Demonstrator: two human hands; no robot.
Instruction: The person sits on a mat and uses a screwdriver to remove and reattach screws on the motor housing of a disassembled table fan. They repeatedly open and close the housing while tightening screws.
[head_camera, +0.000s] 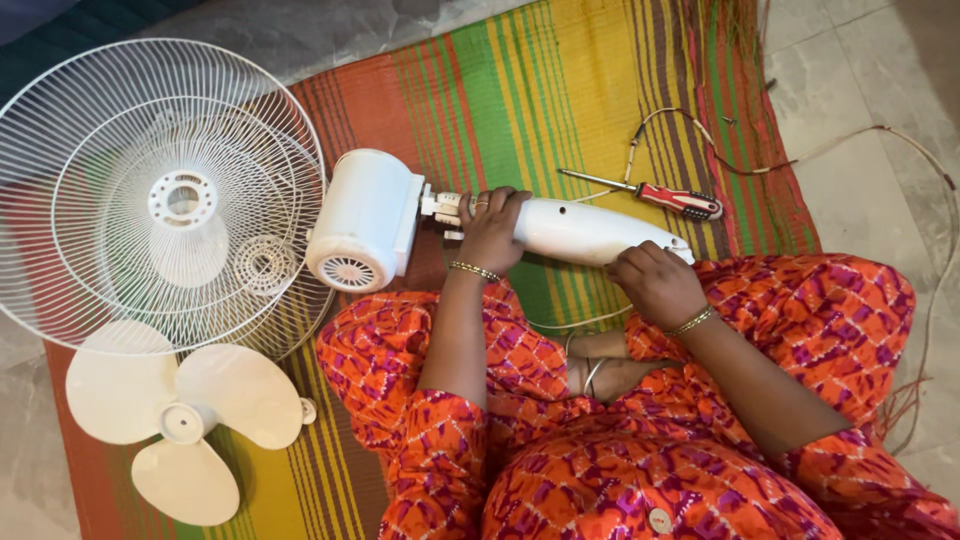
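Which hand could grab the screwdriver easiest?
Probably the right hand: it rests on the fan neck just below the screwdriver. The left hand grips the neck nearer the motor.

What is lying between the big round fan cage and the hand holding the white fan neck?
In the head view, the white motor housing lies between the fan guard and the left hand.

**Orange print, gold bangles**

The person wears a loose garment in bright orange, patterned with magenta and purple diamond shapes and small white flecks; a pale round button (659, 519) sits at its front. Back from the fingers of the left hand (492, 232), a thin gold bangle circles the wrist, and one finger bears a ring. The right hand (655, 283) has a like gold bangle behind its fingers.
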